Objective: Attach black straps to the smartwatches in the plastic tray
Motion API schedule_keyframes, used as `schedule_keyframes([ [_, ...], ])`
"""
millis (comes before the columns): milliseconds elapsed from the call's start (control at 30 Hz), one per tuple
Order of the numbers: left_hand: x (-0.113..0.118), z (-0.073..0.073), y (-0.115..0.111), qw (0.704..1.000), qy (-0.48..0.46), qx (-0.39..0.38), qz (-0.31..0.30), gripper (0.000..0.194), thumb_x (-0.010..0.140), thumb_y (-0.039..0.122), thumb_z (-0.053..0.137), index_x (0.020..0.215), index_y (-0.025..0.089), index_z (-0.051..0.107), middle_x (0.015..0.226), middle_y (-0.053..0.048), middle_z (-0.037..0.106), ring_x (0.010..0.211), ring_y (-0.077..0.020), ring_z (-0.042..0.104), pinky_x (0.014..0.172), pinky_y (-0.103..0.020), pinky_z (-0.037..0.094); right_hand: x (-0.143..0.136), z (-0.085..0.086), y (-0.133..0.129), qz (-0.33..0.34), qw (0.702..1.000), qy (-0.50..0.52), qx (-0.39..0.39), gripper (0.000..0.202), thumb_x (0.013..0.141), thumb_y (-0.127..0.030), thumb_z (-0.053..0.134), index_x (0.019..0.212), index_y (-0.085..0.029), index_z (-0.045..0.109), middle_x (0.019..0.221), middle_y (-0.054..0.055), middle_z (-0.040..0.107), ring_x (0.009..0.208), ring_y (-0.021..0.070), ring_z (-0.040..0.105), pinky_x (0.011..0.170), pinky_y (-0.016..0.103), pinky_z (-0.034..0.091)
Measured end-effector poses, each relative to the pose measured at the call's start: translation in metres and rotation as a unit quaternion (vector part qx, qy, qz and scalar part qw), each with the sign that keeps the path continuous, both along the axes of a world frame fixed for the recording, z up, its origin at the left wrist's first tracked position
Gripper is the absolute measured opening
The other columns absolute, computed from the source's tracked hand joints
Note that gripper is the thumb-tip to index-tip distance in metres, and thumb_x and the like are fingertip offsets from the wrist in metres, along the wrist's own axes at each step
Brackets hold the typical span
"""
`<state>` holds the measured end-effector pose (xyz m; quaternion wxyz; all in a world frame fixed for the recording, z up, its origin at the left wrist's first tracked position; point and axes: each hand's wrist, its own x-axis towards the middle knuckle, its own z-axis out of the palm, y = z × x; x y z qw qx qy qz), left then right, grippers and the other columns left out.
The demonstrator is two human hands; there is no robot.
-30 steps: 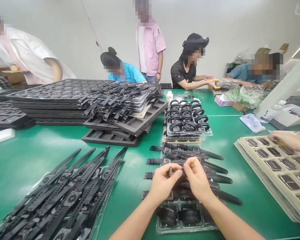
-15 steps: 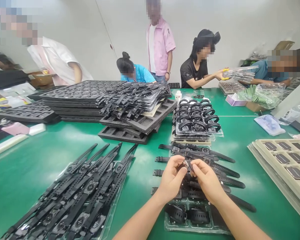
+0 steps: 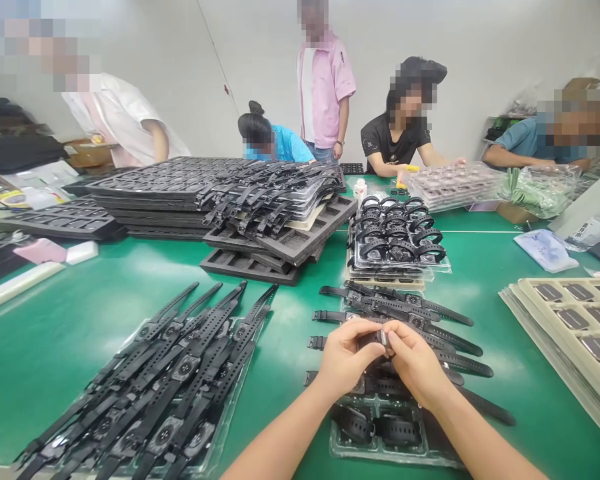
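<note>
From my end, I've got the left hand (image 3: 345,359) and right hand (image 3: 416,363) both pinching a small dark piece (image 3: 383,339), lower right of center, over black watches (image 3: 400,430).

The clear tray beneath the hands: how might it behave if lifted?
The tray would probably flex, since its plastic looks thin. The straight straps would likely swing, as they jut past its edge. The curled watches may shift less, sitting in compartments.

The left grip (image 3: 347,360) and right grip (image 3: 416,360) pinch a small dark piece (image 3: 383,339) above black watches (image 3: 399,430).
</note>
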<state>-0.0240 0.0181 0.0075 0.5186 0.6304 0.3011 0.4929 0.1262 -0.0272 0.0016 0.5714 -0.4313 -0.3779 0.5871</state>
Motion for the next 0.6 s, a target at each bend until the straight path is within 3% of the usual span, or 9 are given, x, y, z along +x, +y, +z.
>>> schedule_keyframes([
  [300, -0.001, 0.001, 0.001, 0.995, 0.059, 0.073, -0.018, 0.027, 0.08, 0.042, 0.079, 0.096, 0.02, 0.079, 0.089, -0.009, 0.075, 0.08, -0.0217, 0.067, 0.076, -0.034, 0.055, -0.001, -0.005, -0.003, -0.02, 0.999, -0.011, 0.038, 0.03, 0.088, -0.053, 0.072, 0.093, -0.027, 0.059, 0.073, -0.004, 0.056, 0.065, 0.0156, 0.048, 0.063, 0.026, 0.04],
  [433, -0.002, 0.004, 0.002, 0.995, 0.073, 0.056, -0.022, 0.021, 0.081, 0.037, 0.077, 0.091, 0.019, 0.078, 0.088, -0.008, 0.074, 0.08, -0.021, 0.066, 0.075, -0.032, 0.053, 0.001, -0.002, -0.007, -0.061, 0.988, -0.114, 0.087, 0.026, 0.094, -0.051, 0.064, 0.108, -0.029, 0.066, 0.082, 0.001, 0.062, 0.079, 0.0202, 0.058, 0.072, 0.031, 0.048],
  [533, -0.007, 0.01, 0.006, 0.993, 0.099, 0.036, -0.048, 0.017, 0.083, 0.034, 0.074, 0.087, 0.018, 0.077, 0.085, -0.007, 0.072, 0.08, -0.0205, 0.064, 0.073, -0.031, 0.051, 0.008, 0.008, -0.008, -0.017, 0.971, -0.204, 0.126, 0.027, 0.096, -0.046, 0.06, 0.117, -0.033, 0.072, 0.101, 0.005, 0.064, 0.099, 0.0255, 0.059, 0.087, 0.037, 0.048],
  [600, -0.01, 0.013, 0.008, 0.988, 0.118, 0.026, -0.094, 0.015, 0.083, 0.031, 0.073, 0.083, 0.017, 0.076, 0.082, -0.006, 0.071, 0.077, -0.0195, 0.062, 0.071, -0.03, 0.049, 0.013, 0.015, -0.007, 0.019, 0.962, -0.234, 0.14, 0.025, 0.095, -0.042, 0.062, 0.116, -0.034, 0.074, 0.101, 0.005, 0.061, 0.098, 0.026, 0.057, 0.089, 0.039, 0.047],
])
